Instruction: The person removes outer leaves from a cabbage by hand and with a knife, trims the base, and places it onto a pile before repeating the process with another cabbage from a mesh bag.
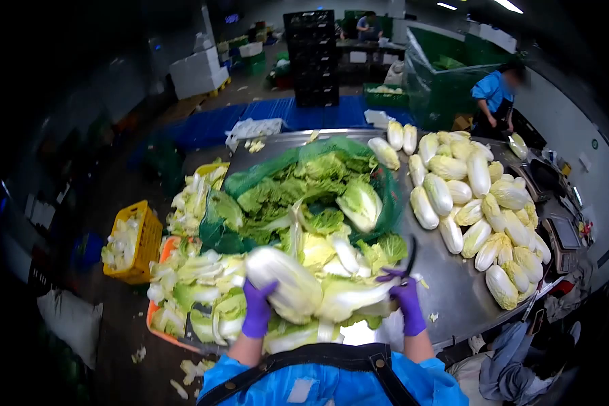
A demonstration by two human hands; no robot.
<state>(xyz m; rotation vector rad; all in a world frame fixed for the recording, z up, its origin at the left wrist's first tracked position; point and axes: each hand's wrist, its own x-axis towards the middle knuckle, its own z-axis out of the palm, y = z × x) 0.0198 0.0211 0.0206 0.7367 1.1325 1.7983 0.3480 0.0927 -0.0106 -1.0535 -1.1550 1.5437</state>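
Observation:
My left hand [256,309], in a purple glove, grips a large napa cabbage [284,281] at its near side. My right hand [406,302], also purple-gloved, is closed on a dark knife [409,258] whose blade points up and away, beside the cabbage's loose outer leaves [348,298]. The cabbage lies on a heap of trimmed leaves at the near edge of a steel table [453,291]. A blue jacket and dark apron strap show at the bottom.
A green mesh bag [247,177] full of leaf scraps sits behind the cabbage. Several trimmed cabbages [480,216] cover the table's right side. A yellow crate [132,247] and an orange crate [157,318] stand at left. A person in blue [494,98] works at the far right.

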